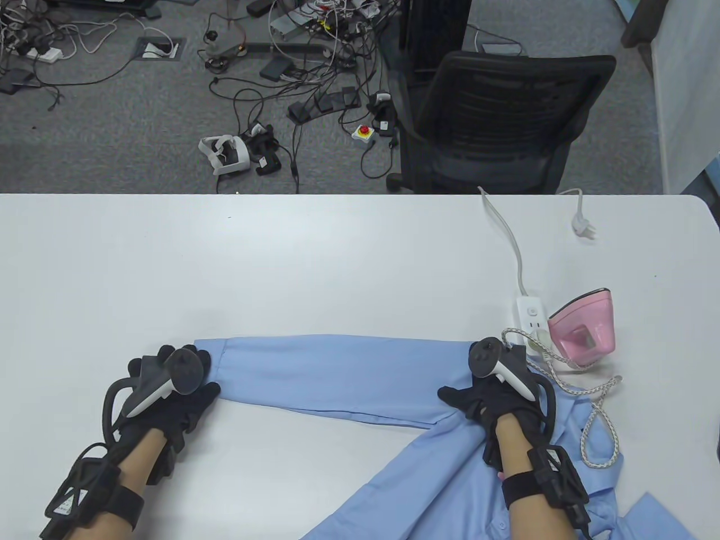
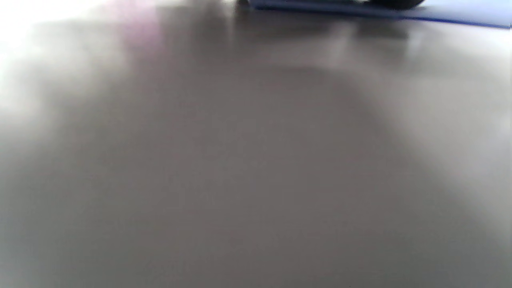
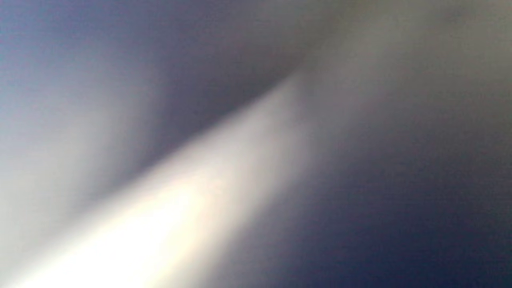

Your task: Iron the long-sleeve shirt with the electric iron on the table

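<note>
A light blue long-sleeve shirt (image 1: pixel 427 478) lies on the white table (image 1: pixel 281 259) at the front right, with one sleeve (image 1: pixel 332 371) stretched flat toward the left. My left hand (image 1: pixel 185 388) rests on the sleeve's cuff end, fingers flat. My right hand (image 1: pixel 478 394) presses flat on the shirt near the shoulder end of the sleeve. A pink electric iron (image 1: pixel 585 332) stands at the right, apart from both hands. In the left wrist view a strip of blue fabric (image 2: pixel 440 12) shows at the top. The right wrist view is a blur.
A white power strip (image 1: pixel 531 315) lies beside the iron, its cable (image 1: pixel 506 230) running to the far edge. The iron's braided cord (image 1: pixel 596 427) loops over the shirt at the right. A loose white plug (image 1: pixel 582 225) lies near the far right edge. A black office chair (image 1: pixel 495 118) stands behind the table.
</note>
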Tool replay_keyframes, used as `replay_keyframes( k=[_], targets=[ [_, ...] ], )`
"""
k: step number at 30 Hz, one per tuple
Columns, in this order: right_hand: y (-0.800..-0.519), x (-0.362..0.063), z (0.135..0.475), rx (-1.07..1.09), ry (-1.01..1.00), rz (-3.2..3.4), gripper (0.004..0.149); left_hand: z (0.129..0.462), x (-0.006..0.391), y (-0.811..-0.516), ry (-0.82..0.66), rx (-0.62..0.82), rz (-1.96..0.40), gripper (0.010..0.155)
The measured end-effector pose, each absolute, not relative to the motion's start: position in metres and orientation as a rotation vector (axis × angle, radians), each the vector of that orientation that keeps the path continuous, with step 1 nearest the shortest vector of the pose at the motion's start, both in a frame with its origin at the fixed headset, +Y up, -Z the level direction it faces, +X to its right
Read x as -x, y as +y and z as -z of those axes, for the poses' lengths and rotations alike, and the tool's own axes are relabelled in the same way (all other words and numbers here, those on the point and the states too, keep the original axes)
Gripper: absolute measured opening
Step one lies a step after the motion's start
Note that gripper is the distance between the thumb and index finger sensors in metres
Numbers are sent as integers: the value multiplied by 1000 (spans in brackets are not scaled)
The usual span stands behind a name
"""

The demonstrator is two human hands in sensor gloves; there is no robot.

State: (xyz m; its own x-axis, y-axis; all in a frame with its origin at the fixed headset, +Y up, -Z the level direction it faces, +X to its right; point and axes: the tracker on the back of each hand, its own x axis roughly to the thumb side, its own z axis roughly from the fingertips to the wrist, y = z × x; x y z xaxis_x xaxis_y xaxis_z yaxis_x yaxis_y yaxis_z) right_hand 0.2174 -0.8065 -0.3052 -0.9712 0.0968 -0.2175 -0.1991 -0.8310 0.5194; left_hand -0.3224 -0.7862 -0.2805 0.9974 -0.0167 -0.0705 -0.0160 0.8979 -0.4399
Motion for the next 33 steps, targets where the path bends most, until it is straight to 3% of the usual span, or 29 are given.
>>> replay_keyframes(
  k=[12, 18, 22, 29, 33],
  targets=[
    [-806, -218, 306, 277, 813, -2882, 102, 282, 323, -788, 81, 428, 14, 62],
    [-792, -205, 297, 189, 682, -2998, 97, 282, 323, -788, 71, 439, 22, 63],
    [-761, -194, 283, 95, 520, -2899, 92, 282, 322, -788, 70, 443, 22, 63],
    [-661, -210, 257, -31, 193, -2550, 85, 282, 323, -787, 69, 458, 19, 63],
    [-623, -240, 251, 139, -118, -2572, 85, 282, 325, -788, 69, 465, 1, 64]
  ],
)
